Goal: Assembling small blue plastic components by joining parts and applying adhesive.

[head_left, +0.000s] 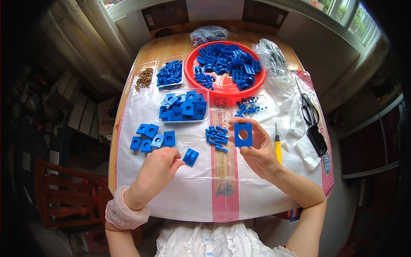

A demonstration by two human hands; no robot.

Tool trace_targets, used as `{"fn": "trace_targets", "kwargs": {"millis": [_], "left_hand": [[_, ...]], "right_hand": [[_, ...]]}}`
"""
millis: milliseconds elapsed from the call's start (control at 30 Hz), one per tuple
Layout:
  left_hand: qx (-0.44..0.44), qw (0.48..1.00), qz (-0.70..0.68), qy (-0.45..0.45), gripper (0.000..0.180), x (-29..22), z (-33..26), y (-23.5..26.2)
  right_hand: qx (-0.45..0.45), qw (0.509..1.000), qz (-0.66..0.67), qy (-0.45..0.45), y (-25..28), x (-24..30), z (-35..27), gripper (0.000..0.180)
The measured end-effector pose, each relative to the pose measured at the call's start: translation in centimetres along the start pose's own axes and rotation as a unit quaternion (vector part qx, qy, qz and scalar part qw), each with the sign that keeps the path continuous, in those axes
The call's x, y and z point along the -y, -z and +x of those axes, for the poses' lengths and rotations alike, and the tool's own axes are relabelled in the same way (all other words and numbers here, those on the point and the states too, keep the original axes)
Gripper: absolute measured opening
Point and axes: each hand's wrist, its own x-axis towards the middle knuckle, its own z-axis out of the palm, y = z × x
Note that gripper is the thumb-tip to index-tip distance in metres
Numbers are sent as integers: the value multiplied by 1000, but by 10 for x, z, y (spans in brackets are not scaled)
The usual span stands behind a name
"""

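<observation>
My right hand point(262, 155) holds up a blue rectangular plate point(238, 127) with a round hole, pinched between thumb and fingers with its face toward me. Over the left part of the table, my left hand point(156, 168) is curled, thumb and forefinger together; whatever may be between them is hidden. Just right of its fingertips lies a blue plate with a raised part point(191, 157), seemingly apart from them. Beyond that hand sit several blue holed plates point(157, 140). A small pile of slim blue pieces point(216, 136) lies between my hands.
A red basin point(188, 72) of blue parts stands at the back. Clear trays hold holed plates point(188, 108), small blue pieces point(169, 73) and brass-coloured screws point(144, 79). Tiny parts point(248, 106) fill another tray. At right lie a yellow-handled screwdriver point(278, 150) and black scissors point(309, 110).
</observation>
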Motion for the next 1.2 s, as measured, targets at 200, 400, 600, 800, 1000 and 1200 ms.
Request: {"fn": "trace_targets", "kwargs": {"millis": [200,400,600,800,1000,1200], "left_hand": [[-28,998,-20,50,29,7,5,-21],[-68,995,71,16,32,-2,12,-39],[-68,993,94,15,25,-6,15,-42],[-38,996,-76,-32,21,-4,19,-31],[139,842,-519,38,21,-2,37,-23],[200,640,-735,98,36,-8,46,-32]], "right_hand": [[12,1000,-9,2,3,-5,0,66],[11,1000,-8,-7,4,-7,0,66],[6,1000,-2,-15,6,-9,1,66],[9,1000,-3,-20,6,-10,1,64],[4,1000,3,-21,8,-13,2,65],[-10,1000,-7,-20,13,-14,4,66]]}}
